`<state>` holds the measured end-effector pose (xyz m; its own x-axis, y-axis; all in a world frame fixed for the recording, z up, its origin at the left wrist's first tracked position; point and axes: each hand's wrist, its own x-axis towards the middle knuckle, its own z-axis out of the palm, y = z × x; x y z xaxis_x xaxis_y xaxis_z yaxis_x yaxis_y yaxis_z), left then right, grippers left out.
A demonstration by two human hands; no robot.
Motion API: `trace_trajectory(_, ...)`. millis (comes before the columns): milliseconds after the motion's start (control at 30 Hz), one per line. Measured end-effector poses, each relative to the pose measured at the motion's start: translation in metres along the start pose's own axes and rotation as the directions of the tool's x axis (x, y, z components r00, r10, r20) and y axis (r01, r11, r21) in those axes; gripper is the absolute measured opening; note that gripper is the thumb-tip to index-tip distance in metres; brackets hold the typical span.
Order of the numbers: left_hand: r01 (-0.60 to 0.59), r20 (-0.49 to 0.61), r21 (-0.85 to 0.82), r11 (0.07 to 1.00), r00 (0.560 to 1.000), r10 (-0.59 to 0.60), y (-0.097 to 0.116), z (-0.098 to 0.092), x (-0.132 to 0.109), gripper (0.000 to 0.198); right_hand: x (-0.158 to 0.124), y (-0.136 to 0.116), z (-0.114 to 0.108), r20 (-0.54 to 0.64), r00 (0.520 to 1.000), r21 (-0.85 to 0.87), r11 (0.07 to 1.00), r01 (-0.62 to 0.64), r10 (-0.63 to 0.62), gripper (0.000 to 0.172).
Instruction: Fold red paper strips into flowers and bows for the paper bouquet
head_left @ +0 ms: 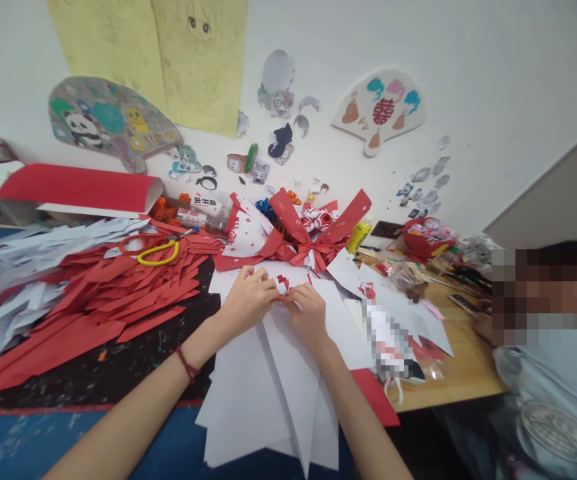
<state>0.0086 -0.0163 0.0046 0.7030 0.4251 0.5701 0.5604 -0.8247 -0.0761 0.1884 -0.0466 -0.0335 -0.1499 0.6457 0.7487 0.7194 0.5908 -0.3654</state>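
My left hand (248, 299) and my right hand (308, 311) meet over a fan of long white paper sheets (273, 387) lying on the table. Both hands pinch a small red and white folded paper piece (282, 284) between their fingertips. A red cord sits on my left wrist. Just beyond my hands stands a finished red paper bow with white cut-outs (298, 233).
A heap of red paper strips (118, 300) and white strips (28, 260) lies to the left, with yellow-handled scissors (158, 253) on top. A red paper roll (78, 188) lies by the wall. Another person sits at the right edge beside a cluttered wooden table (468, 360).
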Motion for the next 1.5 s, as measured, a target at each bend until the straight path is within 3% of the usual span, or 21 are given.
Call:
trace_trajectory(300,-0.160,0.085,0.053,0.986,0.984,0.156,-0.003,0.008,-0.001,0.011,-0.004,0.005,0.002,0.172,0.984,0.033,0.998,-0.045,0.039,0.024)
trace_trajectory(433,0.020,0.043,-0.064,0.998,0.999,-0.017,-0.005,0.010,-0.001,0.011,-0.002,0.001,0.000,0.135,0.980,0.016,0.988,-0.152,0.149,0.013)
trace_trajectory(600,0.214,0.009,-0.187,0.959,0.976,-0.216,-0.007,0.014,0.000,0.009,0.000,0.001,0.000,0.088,0.978,0.012,0.981,-0.193,0.191,0.004)
trace_trajectory(867,0.247,-0.076,-0.180,0.952,0.962,-0.264,-0.001,0.015,0.001,0.007,0.003,-0.006,-0.003,0.045,0.980,0.164,0.967,-0.198,0.193,0.010)
trace_trajectory(1067,0.301,-0.061,-0.293,0.907,0.941,-0.332,0.001,0.014,0.004,0.004,0.007,-0.015,-0.006,0.018,0.982,0.282,0.942,-0.184,0.187,0.014)
trace_trajectory(1500,0.362,-0.053,-0.207,0.909,0.923,-0.380,0.010,0.010,0.005,0.006,0.008,-0.013,-0.003,0.018,0.985,0.285,0.944,-0.168,0.170,0.019)
